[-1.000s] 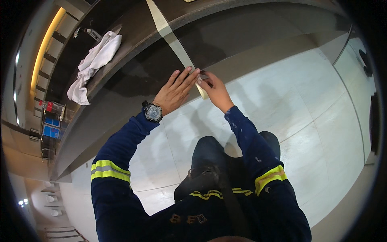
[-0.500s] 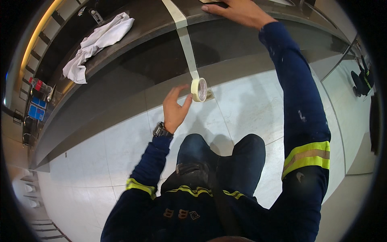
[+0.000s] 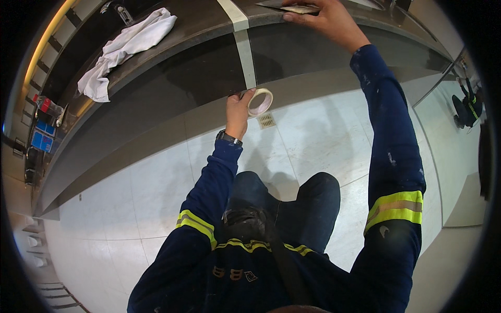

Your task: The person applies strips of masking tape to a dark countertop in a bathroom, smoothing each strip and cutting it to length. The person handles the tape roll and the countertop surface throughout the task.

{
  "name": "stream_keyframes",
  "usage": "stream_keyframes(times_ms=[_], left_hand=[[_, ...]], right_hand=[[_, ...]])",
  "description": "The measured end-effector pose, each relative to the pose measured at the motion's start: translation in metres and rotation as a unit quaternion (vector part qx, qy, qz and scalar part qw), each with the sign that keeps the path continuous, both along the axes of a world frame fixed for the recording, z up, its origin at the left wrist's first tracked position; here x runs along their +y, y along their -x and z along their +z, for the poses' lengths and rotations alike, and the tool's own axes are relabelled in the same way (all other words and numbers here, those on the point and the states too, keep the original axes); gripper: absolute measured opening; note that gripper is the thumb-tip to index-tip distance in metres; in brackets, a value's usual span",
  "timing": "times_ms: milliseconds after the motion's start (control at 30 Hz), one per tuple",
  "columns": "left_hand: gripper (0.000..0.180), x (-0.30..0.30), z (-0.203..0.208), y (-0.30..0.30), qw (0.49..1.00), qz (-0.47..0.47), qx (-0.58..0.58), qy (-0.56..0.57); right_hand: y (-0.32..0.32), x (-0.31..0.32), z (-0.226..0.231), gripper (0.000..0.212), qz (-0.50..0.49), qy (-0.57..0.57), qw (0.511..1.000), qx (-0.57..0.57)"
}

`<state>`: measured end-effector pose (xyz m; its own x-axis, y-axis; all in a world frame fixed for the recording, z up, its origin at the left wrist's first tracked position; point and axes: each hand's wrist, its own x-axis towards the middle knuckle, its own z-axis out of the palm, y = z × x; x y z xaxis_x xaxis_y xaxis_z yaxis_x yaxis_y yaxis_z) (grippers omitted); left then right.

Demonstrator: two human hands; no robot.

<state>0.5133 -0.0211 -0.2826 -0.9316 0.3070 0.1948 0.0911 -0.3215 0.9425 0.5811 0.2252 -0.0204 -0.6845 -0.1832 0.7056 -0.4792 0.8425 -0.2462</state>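
A roll of cream masking tape [image 3: 267, 106] hangs below the counter's front edge. Its unrolled strip [image 3: 243, 55] runs down the dark front panel from the countertop. My left hand [image 3: 238, 116] pinches the roll's left edge, near where the strip leaves it. Up on the counter, my right hand [image 3: 334, 23] is closed on a thin, flat, grey tool [image 3: 270, 5] with a pointed end. Its exact kind is unclear, since my fingers cover part of it.
A crumpled white cloth [image 3: 136, 41] lies over the countertop edge [image 3: 195, 36] at left, near a metal tap [image 3: 123, 14]. Blue boxes [image 3: 42, 140] and a red-topped bottle [image 3: 46, 106] stand farther left. A floor drain [image 3: 266, 121] sits in the pale tiles. A mirror-like panel [image 3: 443, 130] is at right.
My left hand has moved up and right and closed on the tape roll, which has risen slightly and turned its open side towards me. My right hand has shifted right; more of the grey tool shows.
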Motion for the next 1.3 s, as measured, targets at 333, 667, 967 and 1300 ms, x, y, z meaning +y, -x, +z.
stream_keyframes(times_ms=[333, 667, 967, 1300], left_hand=[[0.025, -0.007, -0.010, 0.018, 0.989, 0.042, 0.107, 0.098], [0.026, -0.014, -0.024, 0.041, 0.981, 0.017, 0.090, 0.169], [0.024, -0.009, -0.016, 0.026, 0.969, -0.014, 0.088, 0.231], [0.009, -0.022, -0.048, 0.048, 0.969, -0.040, 0.183, 0.161]], right_hand=[[-0.036, 0.026, -0.053, 0.031, -0.053, 0.513, 0.831, 0.208], [-0.076, -0.160, -0.251, 0.024, 0.147, 0.828, 0.525, -0.128], [-0.043, -0.139, -0.253, 0.020, 0.126, 0.827, 0.520, -0.172], [-0.017, -0.129, -0.259, 0.018, 0.152, 0.816, 0.533, -0.164]])
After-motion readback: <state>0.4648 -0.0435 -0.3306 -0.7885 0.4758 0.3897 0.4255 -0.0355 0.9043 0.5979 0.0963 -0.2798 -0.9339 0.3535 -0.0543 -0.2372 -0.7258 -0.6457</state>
